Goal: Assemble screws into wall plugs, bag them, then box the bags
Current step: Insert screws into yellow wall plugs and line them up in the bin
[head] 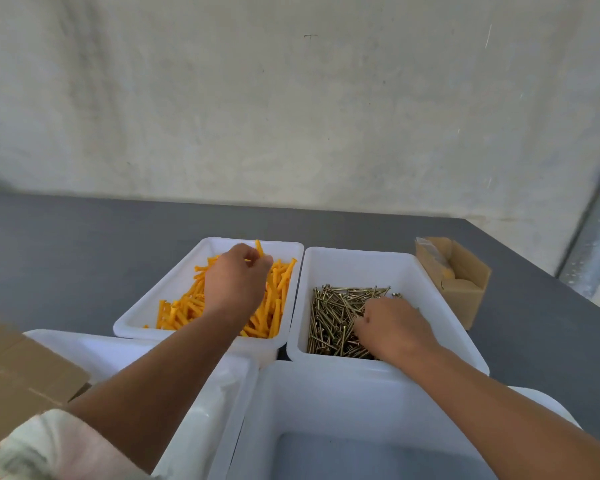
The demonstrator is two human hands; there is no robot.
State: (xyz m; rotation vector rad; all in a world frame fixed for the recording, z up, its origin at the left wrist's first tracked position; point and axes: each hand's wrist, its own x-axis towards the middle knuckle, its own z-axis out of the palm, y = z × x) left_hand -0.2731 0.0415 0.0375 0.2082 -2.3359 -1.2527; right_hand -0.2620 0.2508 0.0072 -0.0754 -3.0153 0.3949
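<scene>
**One plug pinched, the other hand down among the screws**

The left hand (238, 282) hovers over the left tray (208, 249), a white plastic one. It pinches a single orange plug (258, 248) between thumb and fingertips. The plug sticks up above the knuckles, clear of the pile of plugs (279, 299) lying in the tray below. The right hand (394, 327) lies palm down in the right tray (361, 261), just beside the first. Its fingers are bent into the heap of brass-coloured screws (329, 317) (the back of the hand hides the tips, so I cannot tell whether they hold one). A small cardboard box (465, 299) stands open on the grey table (66, 258) to the right of the screw tray. Clear plastic and something yellow show inside it. Two more white tubs sit nearest the person: a front tub (326, 393) under the right forearm and a side tub (125, 348) under the left. A flap of brown cardboard (21, 362) shows at the lower left edge.
</scene>
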